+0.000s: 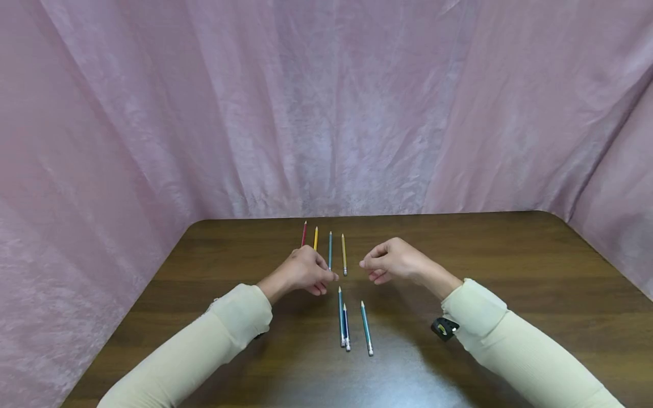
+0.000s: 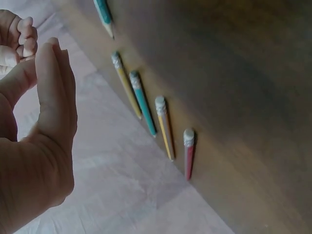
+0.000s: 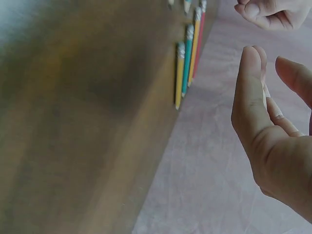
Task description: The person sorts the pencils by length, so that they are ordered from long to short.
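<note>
1. Left hand (image 1: 306, 271): hangs above wooden table (image 1: 535, 294), fingers loosely bent, thumb close to forefinger; grips nothing visible. Contact of those two tips: cannot tell.
2. Right hand (image 1: 398, 263): hangs above the same surface, thumb and fingers apart in right wrist view; nothing held.
3. Between the hands: gold pencil (image 1: 344, 258), flat on wood, point toward pink curtain (image 1: 357, 113); just left of it, teal pencil (image 1: 330, 249), aligned likewise.
4. Farther left, partly behind left hand in head view: yellow pencil (image 1: 316, 239), then red pencil (image 1: 304, 233), points also away from person.
5. Closer to person: blue pencil (image 1: 341, 320) and dark-blue pencil (image 1: 347, 330), side by side, touching or nearly so; apart to their right, blue-green pencil (image 1: 366, 327), slightly slanted.
6. Handling, by judgement: light, stiff, smooth-sided, apt to roll or slide under a nudge; sharpened points likely most fragile.
7. Best hold, by judgement: mid-barrel, light pinch of thumb and forefinger; eraser end as second choice.
8. Containers: none in view; seven pencils visible, all loose.
</note>
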Tool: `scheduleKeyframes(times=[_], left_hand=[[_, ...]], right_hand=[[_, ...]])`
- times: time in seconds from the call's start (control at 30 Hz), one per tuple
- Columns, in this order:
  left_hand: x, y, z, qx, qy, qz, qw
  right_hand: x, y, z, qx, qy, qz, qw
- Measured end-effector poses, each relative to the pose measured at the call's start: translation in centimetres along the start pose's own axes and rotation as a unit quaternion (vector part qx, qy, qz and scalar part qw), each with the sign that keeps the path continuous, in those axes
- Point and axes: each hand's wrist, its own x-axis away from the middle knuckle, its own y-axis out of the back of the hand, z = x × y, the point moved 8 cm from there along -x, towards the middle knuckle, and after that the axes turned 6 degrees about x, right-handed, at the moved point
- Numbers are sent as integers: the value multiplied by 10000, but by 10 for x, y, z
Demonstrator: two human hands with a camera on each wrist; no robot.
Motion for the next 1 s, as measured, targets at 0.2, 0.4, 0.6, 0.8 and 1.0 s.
scheduleKeyframes(times=[0.2,0.4,0.6,0.8,1.0], left_hand=[[5,-12,10,75,85,315,9994],[10,-26,20,35,211,619,9979],[13,-33,20,-87,269,665,9974],[14,-39,19,-314,225,705,9968],[15,-41,20,-437,256,747,9959]], right_hand=[[15,-13,-3,-183,87,188,9996],[27,-26,-7,-269,83,339,9990],[32,-32,-14,-275,54,402,9988],[39,-32,-19,-308,24,352,9989],[44,-34,-26,-215,-46,369,9991]])
